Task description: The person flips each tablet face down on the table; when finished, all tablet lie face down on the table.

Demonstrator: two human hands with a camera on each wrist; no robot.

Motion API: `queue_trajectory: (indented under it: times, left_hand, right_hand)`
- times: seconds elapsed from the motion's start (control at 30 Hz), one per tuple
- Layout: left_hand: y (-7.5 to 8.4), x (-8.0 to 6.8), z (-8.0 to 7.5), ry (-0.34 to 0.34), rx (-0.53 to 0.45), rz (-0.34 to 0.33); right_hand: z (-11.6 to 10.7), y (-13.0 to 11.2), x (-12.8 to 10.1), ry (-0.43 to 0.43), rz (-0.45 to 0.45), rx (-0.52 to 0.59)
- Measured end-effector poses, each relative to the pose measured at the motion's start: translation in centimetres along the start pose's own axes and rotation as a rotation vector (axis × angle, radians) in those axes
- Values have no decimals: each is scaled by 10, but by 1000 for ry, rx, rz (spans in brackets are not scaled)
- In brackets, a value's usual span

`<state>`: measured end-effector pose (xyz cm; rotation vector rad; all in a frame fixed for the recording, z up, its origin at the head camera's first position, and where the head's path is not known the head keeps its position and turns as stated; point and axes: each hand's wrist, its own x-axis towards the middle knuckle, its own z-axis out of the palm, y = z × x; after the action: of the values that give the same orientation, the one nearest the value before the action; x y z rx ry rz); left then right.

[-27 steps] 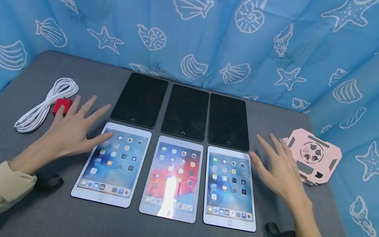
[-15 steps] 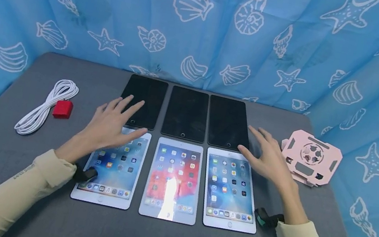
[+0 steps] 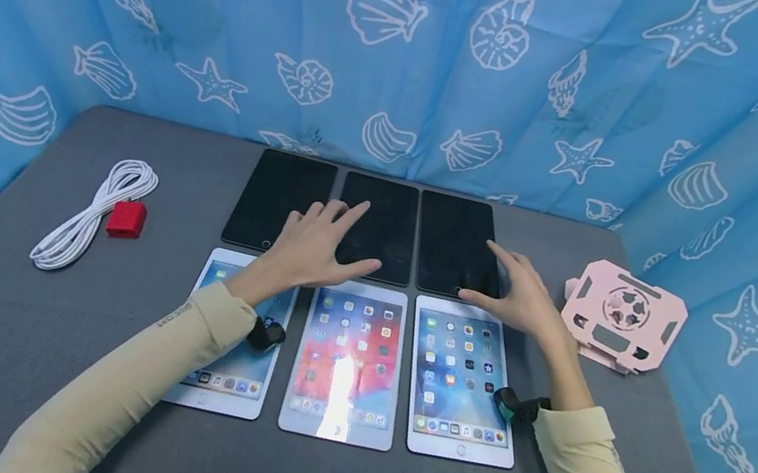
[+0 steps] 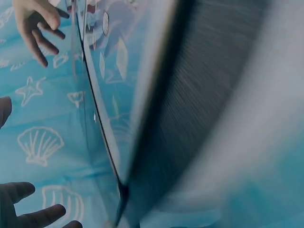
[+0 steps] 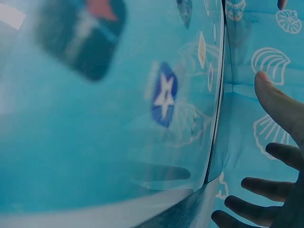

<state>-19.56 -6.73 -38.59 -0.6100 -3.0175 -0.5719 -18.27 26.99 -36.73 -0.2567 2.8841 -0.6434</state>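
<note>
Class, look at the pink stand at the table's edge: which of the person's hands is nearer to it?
The right hand. It hovers just left of the pink stand, over the tablets; the left hand is farther, above the middle dark tablet.

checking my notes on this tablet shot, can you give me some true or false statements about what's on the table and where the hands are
1. Six tablets lie in two rows of three. True: three dark tablets at the back, three lit tablets at the front.
2. The left hand grips the white cable. False: it is over the middle dark tablet, fingers spread, far from the cable.
3. The right hand is over the near right corner of the right dark tablet. True.
4. The pink stand lies at the table's left edge. False: it is at the right edge.
5. A red block sits beside the cable. True.
</note>
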Motion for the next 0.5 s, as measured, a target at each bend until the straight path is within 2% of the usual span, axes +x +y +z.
queue_trajectory:
  times: [0.23,0.5]
  left_hand:
    - [22,25,19,-66,-24,14]
    - [46,44,37,-134,-65,46]
  right_hand:
    - [1,-2,9,-47,64,-2]
    - [2,2,23,-115,140,4]
